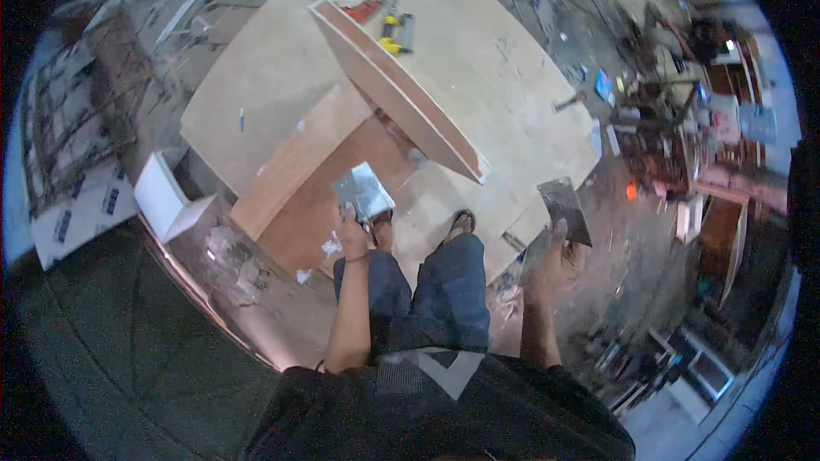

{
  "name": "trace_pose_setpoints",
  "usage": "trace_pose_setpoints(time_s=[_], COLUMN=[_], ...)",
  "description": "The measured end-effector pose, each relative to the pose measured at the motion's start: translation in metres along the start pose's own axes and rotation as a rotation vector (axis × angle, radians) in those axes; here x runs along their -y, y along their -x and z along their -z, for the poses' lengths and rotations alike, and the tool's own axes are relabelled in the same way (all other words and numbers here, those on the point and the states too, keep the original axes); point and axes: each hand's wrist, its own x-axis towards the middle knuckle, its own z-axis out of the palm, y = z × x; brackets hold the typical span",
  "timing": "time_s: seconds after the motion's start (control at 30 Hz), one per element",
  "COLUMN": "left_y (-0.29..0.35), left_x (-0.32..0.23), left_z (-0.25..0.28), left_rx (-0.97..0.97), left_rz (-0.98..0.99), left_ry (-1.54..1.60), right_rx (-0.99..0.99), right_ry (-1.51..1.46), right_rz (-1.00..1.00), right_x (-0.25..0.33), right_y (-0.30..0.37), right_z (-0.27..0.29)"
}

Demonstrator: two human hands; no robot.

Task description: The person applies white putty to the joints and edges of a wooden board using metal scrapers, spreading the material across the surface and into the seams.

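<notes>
My left hand [352, 235] is closed around the lower edge of a shiny silver rectangular flat plate [366, 192], held in front of my left leg. Off to the right, my right hand [553, 269] grips a thin dark flat plate [565, 209], with the thumb on its face. Whether these two are scraper blades I cannot tell. Beyond my left hand, a brown wooden panel with a raised side [299, 162] lies on a pale plywood sheet [504, 85]. A long shallow wooden frame [410, 98] rests against it, running diagonally away from me.
A yellow and black tool [395, 34] and cables lie beyond the frame. A hammer [570, 102] is at the sheet's right edge, a blue pen [242, 119] on its left. A white box-like piece [166, 196] stands left. Scattered debris and wooden cabinets [722, 239] fill the right.
</notes>
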Motion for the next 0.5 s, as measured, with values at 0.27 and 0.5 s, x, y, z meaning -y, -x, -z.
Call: trace_pose_setpoints(time_s=[0.27,0.5], left_y=[-0.041,0.014], left_x=[0.024,0.016], left_z=[-0.009,-0.06], left_rx=[-0.423,-0.691], left_rz=[-0.351,-0.011], left_ry=[0.086,0.619], right_rx=[0.57,0.917], right_ry=[-0.292,-0.28], right_rz=[0.223,0.389], right_x=[-0.024,-0.003], right_y=[-0.096,-0.219], right_z=[-0.026,-0.102])
